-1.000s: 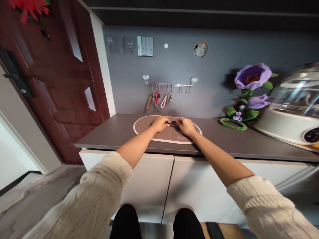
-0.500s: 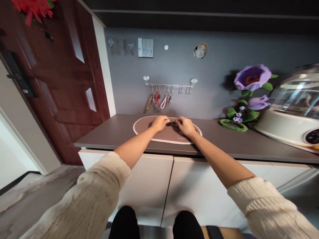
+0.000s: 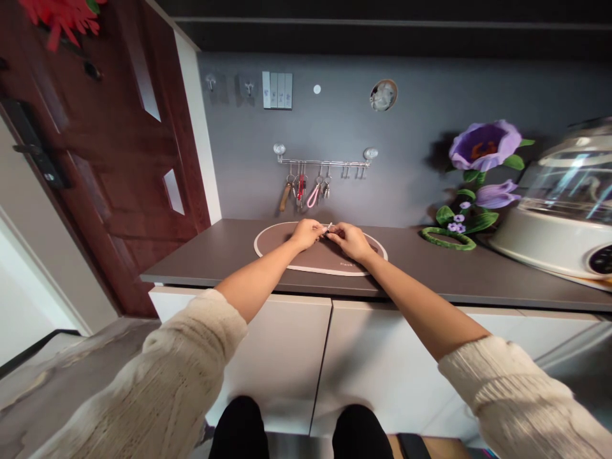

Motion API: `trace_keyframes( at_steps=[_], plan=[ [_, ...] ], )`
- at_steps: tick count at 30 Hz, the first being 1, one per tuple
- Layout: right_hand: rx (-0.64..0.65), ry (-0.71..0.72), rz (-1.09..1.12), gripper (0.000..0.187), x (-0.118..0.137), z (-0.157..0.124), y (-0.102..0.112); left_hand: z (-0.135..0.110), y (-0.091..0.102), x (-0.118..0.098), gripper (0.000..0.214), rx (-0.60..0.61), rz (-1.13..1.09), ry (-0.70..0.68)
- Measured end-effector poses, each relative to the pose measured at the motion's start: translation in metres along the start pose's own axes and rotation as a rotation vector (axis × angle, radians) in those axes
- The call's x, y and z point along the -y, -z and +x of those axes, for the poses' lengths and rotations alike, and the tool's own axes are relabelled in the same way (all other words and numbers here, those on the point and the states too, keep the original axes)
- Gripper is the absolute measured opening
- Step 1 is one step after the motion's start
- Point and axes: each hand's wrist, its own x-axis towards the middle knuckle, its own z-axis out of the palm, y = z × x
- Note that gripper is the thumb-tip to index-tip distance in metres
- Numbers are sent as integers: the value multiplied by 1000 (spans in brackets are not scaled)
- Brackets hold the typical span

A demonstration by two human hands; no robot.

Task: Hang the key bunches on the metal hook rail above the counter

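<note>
My left hand (image 3: 306, 234) and my right hand (image 3: 350, 241) meet over the oval brown mat (image 3: 306, 258) with a pale rim. Between their pinched fingertips are what look like keys (image 3: 329, 227), small, with dark and silvery parts. Both hands grip them, and the fingers cover most of their shape. Some small lettering shows on the mat below my right hand. On the wall behind, several key sets (image 3: 313, 192) with red, pink and tan straps hang from a clear hook rail (image 3: 329, 163).
The mat lies on a dark countertop (image 3: 201, 252) above white cabinet doors (image 3: 272, 344). To the right stand a purple flower ornament (image 3: 485, 153) and a white appliance with a clear cover (image 3: 540, 233). Wall switches (image 3: 277, 90) sit above the rail. A red-brown door (image 3: 115, 166) is at left.
My fingertips have drawn closer together around the keys, my right hand shifting slightly left. A silvery part now sticks up between them, where dark pieces showed before.
</note>
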Motion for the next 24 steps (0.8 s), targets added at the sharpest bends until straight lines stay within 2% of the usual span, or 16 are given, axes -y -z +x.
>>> trace_keyframes(
  at_steps=[6, 19, 24],
  plan=[
    [-70, -68, 1, 11, -4, 1, -1, 0, -2, -2, 19, 7, -154, 10],
    [-67, -73, 32, 9, 0, 0, 0, -4, -3, -11, 8, 39, -244, 45],
    [-68, -43, 20, 10, 1, 0, 0, -5, -4, -11, 19, 27, -259, 45]
  ],
)
